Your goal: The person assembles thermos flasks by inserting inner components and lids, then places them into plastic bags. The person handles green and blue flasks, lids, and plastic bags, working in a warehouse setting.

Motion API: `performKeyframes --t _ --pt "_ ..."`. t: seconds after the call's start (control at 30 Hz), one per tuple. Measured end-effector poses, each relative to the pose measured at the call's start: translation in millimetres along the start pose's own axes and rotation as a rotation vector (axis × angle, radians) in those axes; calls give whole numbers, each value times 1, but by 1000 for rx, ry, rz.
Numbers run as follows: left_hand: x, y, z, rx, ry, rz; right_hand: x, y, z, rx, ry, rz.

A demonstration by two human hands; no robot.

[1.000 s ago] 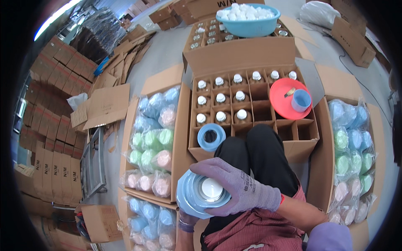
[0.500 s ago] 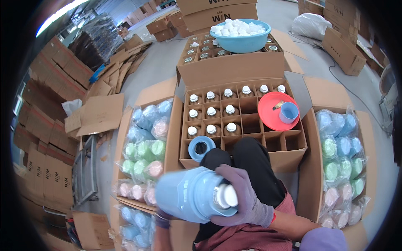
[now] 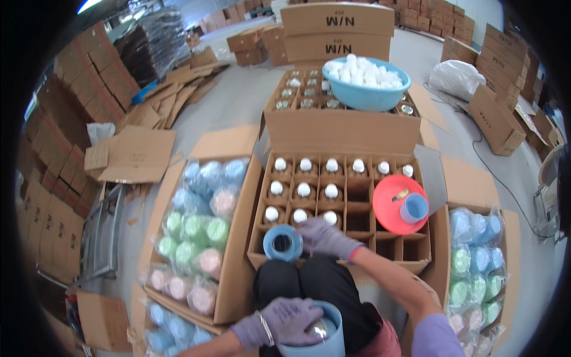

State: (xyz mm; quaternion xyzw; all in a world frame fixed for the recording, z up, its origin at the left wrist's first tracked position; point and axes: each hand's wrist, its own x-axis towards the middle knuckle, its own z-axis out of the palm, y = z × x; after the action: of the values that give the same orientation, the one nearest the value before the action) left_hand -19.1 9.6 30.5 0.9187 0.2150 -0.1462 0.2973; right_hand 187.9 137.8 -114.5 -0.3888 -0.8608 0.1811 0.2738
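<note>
My left hand point(image 3: 290, 321), in a purple-grey glove, grips the near left side of a light blue flask casing point(image 3: 337, 336) on my lap. The casing's open end faces up, and its fingers curl over a shiny silver piece point(image 3: 320, 331) inside. My right hand point(image 3: 328, 239), gloved alike, stretches over the carton's near edge. Its spread fingertips come up to the rim of a blue ring-shaped part point(image 3: 282, 253) with a dark middle; whether they touch is unclear. White-capped bottles point(image 3: 303, 190) stand in the divided carton point(image 3: 392, 266) before me.
A red plate point(image 3: 386, 221) with a small blue cup point(image 3: 414, 207) rests on the carton's right side. Cartons of bagged blue, green and pink parts flank me at left point(image 3: 196, 229) and right point(image 3: 476, 259). Farther off, a blue basin point(image 3: 369, 98) of white pieces sits on another carton.
The flask casing has gone from in front of me down to my lap and now stands open end up. My right hand has let go and moved forward to the carton; my left hand now grips the casing.
</note>
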Motion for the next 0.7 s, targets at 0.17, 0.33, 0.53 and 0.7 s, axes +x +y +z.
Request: performKeyframes --t 0.17,0.33,0.53,0.7 --pt "-5 9 -33 -420 186 -120 26 58 106 -298 -353 -367" --pt "3 -65 -3 -712 1135 -266 13 55 97 -185 -534 -113" --pt "35 -105 -8 -1380 1282 -319 22 59 76 -94 -297 -50" --pt "42 -105 7 -1357 1202 -359 29 52 93 -399 -503 -141"
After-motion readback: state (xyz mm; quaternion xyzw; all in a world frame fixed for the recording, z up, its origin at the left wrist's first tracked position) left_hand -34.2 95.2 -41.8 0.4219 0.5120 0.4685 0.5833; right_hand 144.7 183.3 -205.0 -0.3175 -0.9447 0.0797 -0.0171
